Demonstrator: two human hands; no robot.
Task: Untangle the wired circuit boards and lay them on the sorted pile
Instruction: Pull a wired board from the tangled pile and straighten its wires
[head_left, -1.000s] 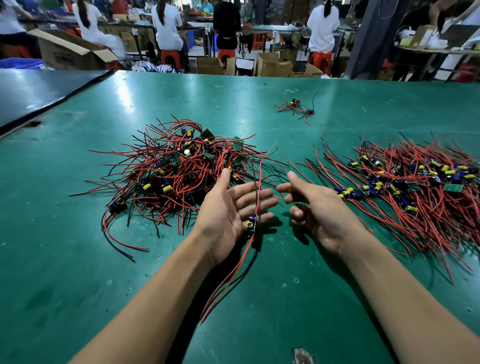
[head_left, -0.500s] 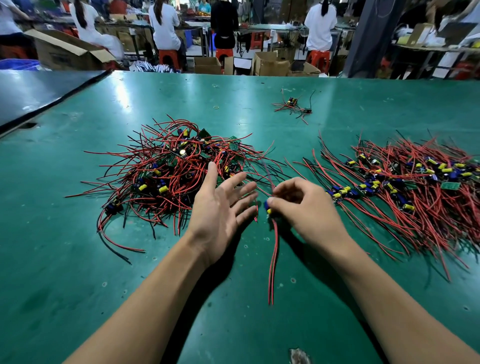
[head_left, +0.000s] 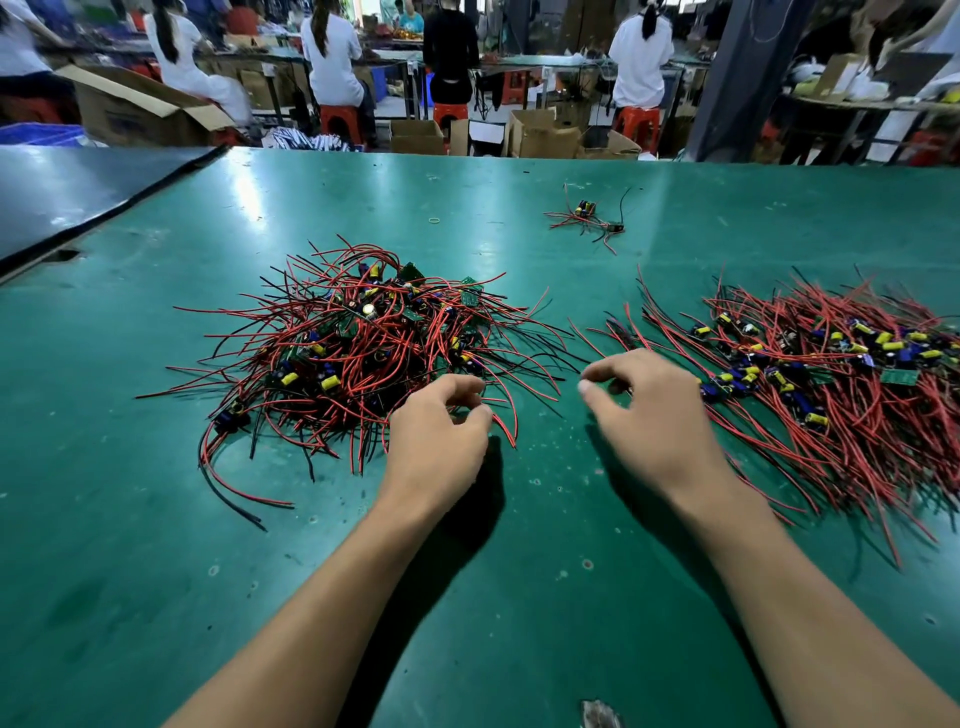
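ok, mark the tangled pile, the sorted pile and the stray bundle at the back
tangled pile (head_left: 358, 343), head view, middle of the heap.
sorted pile (head_left: 831, 395), head view, red wires just below its boards.
stray bundle (head_left: 586, 209), head view, its board with the yellow part.

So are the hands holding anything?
The left hand seems to pinch red wires at the near edge of the tangled pile. The right hand looks empty.

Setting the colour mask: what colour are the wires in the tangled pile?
Mostly red, some black, throughout the tangled pile. Head view, the only one.
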